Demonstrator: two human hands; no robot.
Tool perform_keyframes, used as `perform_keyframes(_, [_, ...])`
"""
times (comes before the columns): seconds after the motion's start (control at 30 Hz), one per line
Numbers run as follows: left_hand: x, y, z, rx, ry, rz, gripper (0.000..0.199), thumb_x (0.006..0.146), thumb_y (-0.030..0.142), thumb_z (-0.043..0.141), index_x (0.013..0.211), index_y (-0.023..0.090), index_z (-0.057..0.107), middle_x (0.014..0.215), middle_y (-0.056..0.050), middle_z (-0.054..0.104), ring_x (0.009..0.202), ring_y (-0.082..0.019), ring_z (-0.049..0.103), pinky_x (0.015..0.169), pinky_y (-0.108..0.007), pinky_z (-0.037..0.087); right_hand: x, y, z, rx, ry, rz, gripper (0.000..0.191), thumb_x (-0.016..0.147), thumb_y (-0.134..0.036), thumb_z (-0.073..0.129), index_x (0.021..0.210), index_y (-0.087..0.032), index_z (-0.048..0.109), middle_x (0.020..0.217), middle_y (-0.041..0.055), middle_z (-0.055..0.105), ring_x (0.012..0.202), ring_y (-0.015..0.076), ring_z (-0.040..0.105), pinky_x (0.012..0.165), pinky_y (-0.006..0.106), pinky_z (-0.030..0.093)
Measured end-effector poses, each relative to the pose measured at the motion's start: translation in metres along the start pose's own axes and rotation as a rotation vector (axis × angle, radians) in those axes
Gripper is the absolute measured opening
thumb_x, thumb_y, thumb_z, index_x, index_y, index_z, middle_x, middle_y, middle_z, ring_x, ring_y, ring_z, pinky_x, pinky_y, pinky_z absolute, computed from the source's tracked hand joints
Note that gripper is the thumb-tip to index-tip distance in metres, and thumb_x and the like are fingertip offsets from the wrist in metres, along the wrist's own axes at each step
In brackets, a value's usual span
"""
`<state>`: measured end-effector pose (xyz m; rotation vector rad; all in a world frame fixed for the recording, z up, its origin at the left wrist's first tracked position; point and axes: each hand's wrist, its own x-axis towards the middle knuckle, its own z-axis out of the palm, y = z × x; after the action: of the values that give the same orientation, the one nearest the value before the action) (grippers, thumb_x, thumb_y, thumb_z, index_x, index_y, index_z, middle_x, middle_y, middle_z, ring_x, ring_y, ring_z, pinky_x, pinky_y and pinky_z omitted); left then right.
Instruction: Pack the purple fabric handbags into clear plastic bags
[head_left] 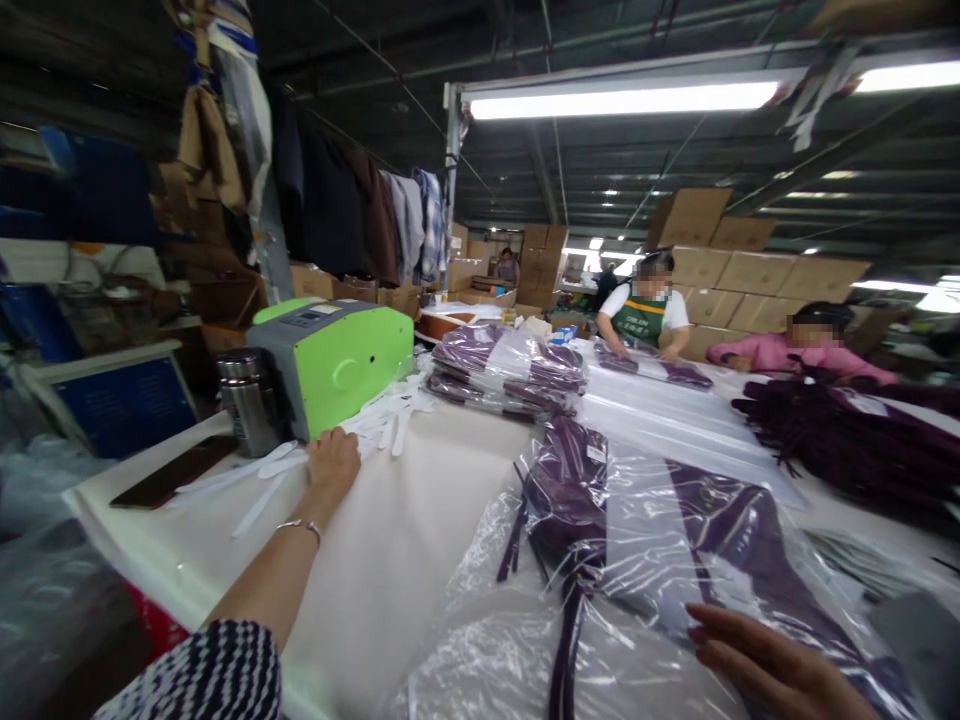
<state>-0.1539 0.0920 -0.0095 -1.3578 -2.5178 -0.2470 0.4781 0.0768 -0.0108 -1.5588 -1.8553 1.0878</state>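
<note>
My left hand (334,462) rests on the white strips (375,420) beside the green and grey machine (345,355); its fingers are curled down, and whether they grip a strip is hidden. At the lower right, my right hand (765,655) is over a purple garment (731,520) in a clear plastic bag (480,640), fingers stretched out and holding nothing. A white band lies across the garment, and dark purple straps hang from it toward the table's front.
A steel flask (251,400) and dark phone (176,470) are at the left. Bagged purple garments (510,365) lie behind. Across the table (367,600), two people work near a purple pile (862,440). Cartons (757,280) are stacked beyond.
</note>
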Motion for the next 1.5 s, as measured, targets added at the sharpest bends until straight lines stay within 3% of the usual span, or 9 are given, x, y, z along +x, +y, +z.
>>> perform_keyframes(0.17, [0.008,0.004,-0.015,0.053,-0.004,0.061,0.035,0.088,0.024,0.041,0.105,0.011,0.068,0.121,-0.016,0.063,0.114,-0.033,0.051,0.093,-0.046,0.042,-0.01,-0.039,0.001,0.066,0.027,-0.055,0.055,0.079,-0.061,0.065,0.116,-0.022,0.073,0.114,0.0104,0.074,0.106,0.0293,0.069,0.095,0.039,0.055])
perform_keyframes(0.27, [0.009,0.035,-0.032,-0.038,0.143,0.128,0.042,0.093,0.031,0.034,0.119,0.016,0.063,0.13,-0.013,0.059,0.116,-0.032,0.051,0.095,-0.048,0.043,-0.006,-0.046,-0.006,0.095,0.109,-0.061,0.057,0.081,-0.062,0.061,0.116,-0.019,0.073,0.11,0.0108,0.075,0.102,0.0283,0.07,0.095,0.041,0.054])
perform_keyframes(0.4, [-0.013,0.131,-0.07,-0.253,0.287,0.375,0.041,0.096,0.037,0.034,0.122,0.02,0.061,0.136,-0.009,0.056,0.124,-0.028,0.049,0.103,-0.045,0.042,0.01,-0.046,-0.007,-0.006,0.226,-0.121,0.058,0.087,-0.058,0.051,0.124,-0.016,0.069,0.127,0.0122,0.068,0.12,0.0286,0.062,0.109,0.045,0.043])
perform_keyframes(0.57, [-0.06,0.288,-0.101,-0.519,0.248,0.783,0.043,0.097,0.032,0.04,0.133,0.016,0.055,0.147,-0.012,0.05,0.141,-0.027,0.037,0.116,-0.044,0.031,0.042,-0.048,0.005,-0.243,0.213,-0.188,0.062,0.094,-0.05,0.043,0.144,-0.014,0.05,0.154,0.0121,0.041,0.145,0.0258,0.034,0.121,0.046,0.022])
perform_keyframes(0.67, [-0.081,0.363,-0.095,-0.493,0.17,0.869,0.048,0.097,0.032,0.041,0.142,0.016,0.048,0.156,-0.011,0.041,0.147,-0.027,0.029,0.119,-0.047,0.027,0.071,-0.05,0.001,-0.396,0.229,-0.135,0.065,0.098,-0.048,0.036,0.152,-0.011,0.037,0.161,0.0119,0.027,0.151,0.0251,0.018,0.123,0.049,0.012])
perform_keyframes(0.8, [-0.079,0.426,-0.068,-0.442,0.124,0.859,0.052,0.097,0.036,0.04,0.144,0.014,0.045,0.157,-0.014,0.038,0.148,-0.03,0.027,0.119,-0.053,0.025,0.119,-0.046,-0.021,-0.495,0.345,-0.039,0.067,0.101,-0.05,0.029,0.155,-0.011,0.028,0.164,0.011,0.019,0.153,0.0258,0.01,0.122,0.052,0.007])
perform_keyframes(1.07, [-0.04,0.46,-0.006,-0.278,0.071,0.792,0.055,0.098,0.041,0.038,0.144,0.012,0.045,0.157,-0.016,0.037,0.149,-0.031,0.026,0.118,-0.055,0.021,0.198,0.007,-0.061,-0.638,0.453,0.003,0.073,0.101,-0.056,0.025,0.154,-0.006,0.03,0.162,0.0157,0.022,0.153,0.0275,0.011,0.122,0.05,0.006])
perform_keyframes(1.33, [-0.013,0.44,0.053,-0.17,0.015,0.74,0.065,0.098,0.052,0.03,0.152,0.015,0.034,0.161,-0.014,0.03,0.15,-0.031,0.023,0.12,-0.052,0.017,0.234,0.076,-0.075,-0.77,0.535,0.102,0.084,0.098,-0.063,0.028,0.151,0.002,0.033,0.159,0.0239,0.027,0.151,0.0336,0.016,0.122,0.047,0.004])
perform_keyframes(1.5, [-0.005,0.431,0.065,-0.218,-0.1,0.67,0.07,0.098,0.057,0.02,0.155,0.017,0.024,0.164,-0.008,0.021,0.152,-0.027,0.018,0.12,-0.055,0.019,0.237,0.091,-0.073,-0.826,0.584,0.176,0.083,0.098,-0.063,0.026,0.151,0.0,0.035,0.159,0.0213,0.028,0.151,0.0327,0.015,0.122,0.048,0.003])
